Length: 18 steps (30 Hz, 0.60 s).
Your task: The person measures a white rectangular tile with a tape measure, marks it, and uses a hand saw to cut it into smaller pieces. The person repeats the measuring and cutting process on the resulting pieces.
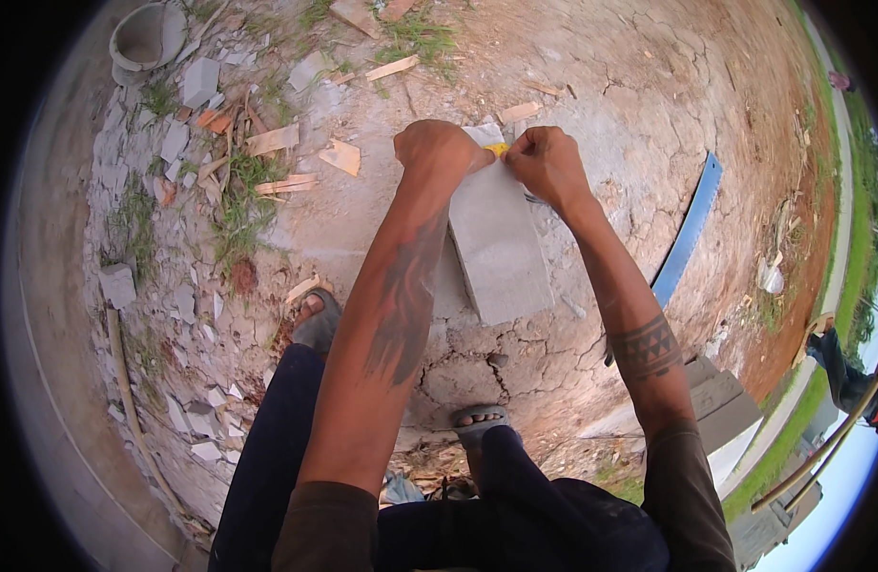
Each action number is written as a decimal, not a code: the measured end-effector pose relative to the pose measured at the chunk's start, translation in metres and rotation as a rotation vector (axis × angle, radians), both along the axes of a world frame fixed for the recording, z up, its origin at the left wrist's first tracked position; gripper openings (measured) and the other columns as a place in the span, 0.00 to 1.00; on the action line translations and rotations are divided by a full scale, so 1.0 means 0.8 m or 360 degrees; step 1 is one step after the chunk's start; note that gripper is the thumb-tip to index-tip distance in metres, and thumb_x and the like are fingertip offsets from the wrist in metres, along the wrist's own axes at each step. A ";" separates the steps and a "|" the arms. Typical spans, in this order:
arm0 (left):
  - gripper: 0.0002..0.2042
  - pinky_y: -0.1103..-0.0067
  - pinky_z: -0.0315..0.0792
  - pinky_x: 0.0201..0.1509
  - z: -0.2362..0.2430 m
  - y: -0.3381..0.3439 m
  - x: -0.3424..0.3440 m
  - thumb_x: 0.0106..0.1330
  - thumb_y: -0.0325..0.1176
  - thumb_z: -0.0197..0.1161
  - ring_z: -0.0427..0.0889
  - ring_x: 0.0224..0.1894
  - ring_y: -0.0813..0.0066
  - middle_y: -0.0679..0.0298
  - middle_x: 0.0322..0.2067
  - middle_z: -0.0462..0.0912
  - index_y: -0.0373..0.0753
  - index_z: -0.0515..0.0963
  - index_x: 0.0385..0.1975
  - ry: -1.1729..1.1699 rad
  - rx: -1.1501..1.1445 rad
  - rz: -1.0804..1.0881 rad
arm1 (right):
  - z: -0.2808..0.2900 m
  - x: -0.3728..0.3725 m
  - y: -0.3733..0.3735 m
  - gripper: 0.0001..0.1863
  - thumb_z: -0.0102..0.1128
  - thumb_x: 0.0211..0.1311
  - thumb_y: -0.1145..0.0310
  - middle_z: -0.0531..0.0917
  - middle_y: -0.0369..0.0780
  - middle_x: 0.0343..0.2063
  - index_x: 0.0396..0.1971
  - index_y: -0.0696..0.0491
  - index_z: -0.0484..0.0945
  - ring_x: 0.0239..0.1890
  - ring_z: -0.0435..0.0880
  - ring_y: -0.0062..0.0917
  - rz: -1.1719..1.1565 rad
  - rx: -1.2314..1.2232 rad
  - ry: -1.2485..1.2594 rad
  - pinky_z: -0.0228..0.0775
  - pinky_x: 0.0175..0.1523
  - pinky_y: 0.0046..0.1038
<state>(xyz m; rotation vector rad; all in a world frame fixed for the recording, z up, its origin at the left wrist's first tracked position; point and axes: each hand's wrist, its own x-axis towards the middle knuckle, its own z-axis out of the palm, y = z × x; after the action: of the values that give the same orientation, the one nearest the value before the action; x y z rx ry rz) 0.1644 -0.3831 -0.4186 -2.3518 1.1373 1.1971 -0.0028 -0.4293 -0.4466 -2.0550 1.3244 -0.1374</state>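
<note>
A long pale grey building block (501,253) lies on the ground in front of me, its length pointing away. At its far end a short yellow strip (497,150), which looks like a tape measure's blade, spans the gap between my hands. My left hand (441,148) is closed over the block's far left corner, its thumb on the strip. My right hand (548,164) pinches at the strip's other end, fingers curled. Markings on the strip are too small to make out. To the right, apart from both hands, lies a blue saw blade (687,229) with a toothed edge.
Wood offcuts (272,140), broken block pieces (201,82) and grass tufts litter the left side. A round grey tub (149,40) stands at the far left. Grey blocks (717,405) sit near my right elbow. Sandalled feet (479,419) flank the cracked dirt before me.
</note>
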 end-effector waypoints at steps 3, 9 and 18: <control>0.33 0.76 0.80 0.43 -0.001 -0.002 0.003 0.58 0.71 0.64 0.91 0.34 0.70 0.63 0.32 0.90 0.43 0.90 0.40 0.0013 0.0038 -0.0031 | 0.000 0.002 0.001 0.11 0.69 0.56 0.66 0.87 0.49 0.22 0.26 0.61 0.86 0.25 0.88 0.33 0.0027 -0.0046 0.0012 0.79 0.36 0.33; 0.33 0.75 0.79 0.46 -0.001 0.000 0.006 0.56 0.71 0.64 0.91 0.38 0.69 0.63 0.35 0.90 0.45 0.90 0.42 0.0055 0.0026 -0.0008 | 0.004 0.012 0.000 0.09 0.67 0.53 0.68 0.87 0.51 0.23 0.26 0.60 0.87 0.27 0.89 0.38 0.0067 -0.0091 0.0076 0.80 0.38 0.35; 0.35 0.74 0.78 0.52 -0.002 0.006 0.003 0.55 0.70 0.65 0.89 0.48 0.68 0.62 0.46 0.89 0.45 0.88 0.49 0.0045 -0.0066 0.0005 | 0.012 0.038 -0.015 0.07 0.63 0.51 0.72 0.86 0.50 0.19 0.24 0.59 0.87 0.27 0.91 0.37 0.0175 -0.0194 0.0450 0.84 0.41 0.34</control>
<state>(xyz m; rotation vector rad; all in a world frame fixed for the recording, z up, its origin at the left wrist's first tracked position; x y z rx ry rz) 0.1667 -0.3786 -0.4203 -2.3753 1.1789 1.2231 0.0278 -0.4417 -0.4369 -2.3106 1.3933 0.1293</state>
